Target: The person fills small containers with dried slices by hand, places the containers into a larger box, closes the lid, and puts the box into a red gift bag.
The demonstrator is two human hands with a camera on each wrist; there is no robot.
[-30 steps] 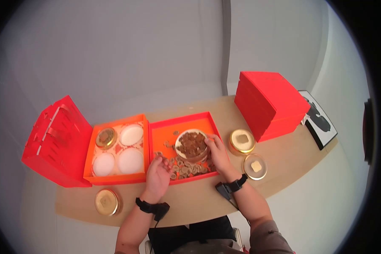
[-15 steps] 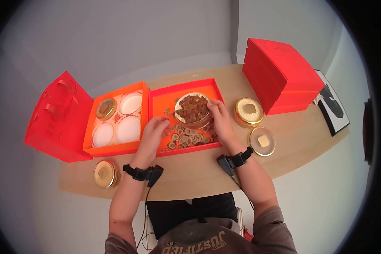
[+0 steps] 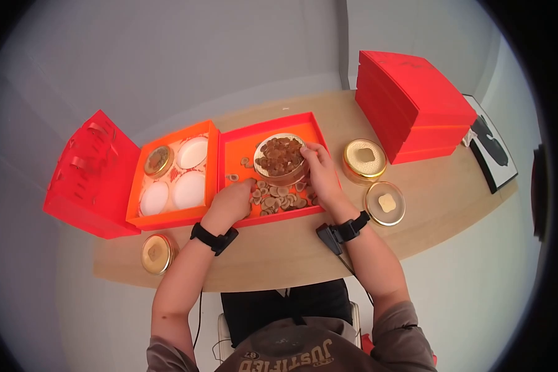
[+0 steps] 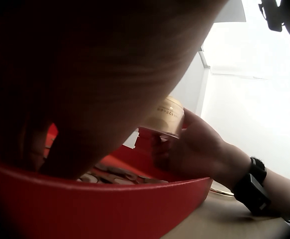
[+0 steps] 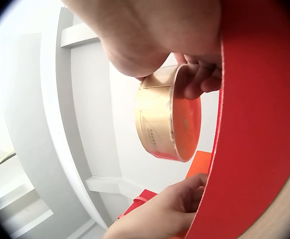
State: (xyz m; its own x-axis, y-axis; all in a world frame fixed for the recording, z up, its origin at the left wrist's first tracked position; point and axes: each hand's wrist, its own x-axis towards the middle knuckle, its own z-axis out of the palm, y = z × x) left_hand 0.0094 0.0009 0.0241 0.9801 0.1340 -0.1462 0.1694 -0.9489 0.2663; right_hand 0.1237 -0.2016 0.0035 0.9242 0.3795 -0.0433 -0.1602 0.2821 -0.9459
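Observation:
In the head view my right hand [image 3: 324, 177] grips the side of a round clear container [image 3: 289, 180] heaped with brown pieces [image 3: 280, 155], held over the orange-floored red tray [image 3: 239, 135]. Its gold, printed side [image 5: 156, 117] faces the right wrist view, thumb outside and fingers at the underside. My left hand [image 3: 230, 201] reaches over the tray's near-left part, fingers down beside loose round slices [image 3: 279, 198]. In the left wrist view that hand [image 4: 90, 84] points downward behind the red rim [image 4: 110, 191]; its fingertips are hidden, so whether it holds slices cannot be told.
Left of the tray, an orange-red box [image 3: 195, 218] has several white round recesses, one holding a gold-rimmed jar [image 3: 159, 160]. A red open lid [image 3: 96, 180] stands beside it. Gold jars [image 3: 157, 254] [image 3: 364, 161], a clear round lid [image 3: 385, 203], red boxes [image 3: 409, 102] and a framed picture [image 3: 493, 146] are around.
My left hand has turned over from palm-up and lowered its fingers toward the slices. The right hand still holds the container, nearly in place. The head view has tilted down.

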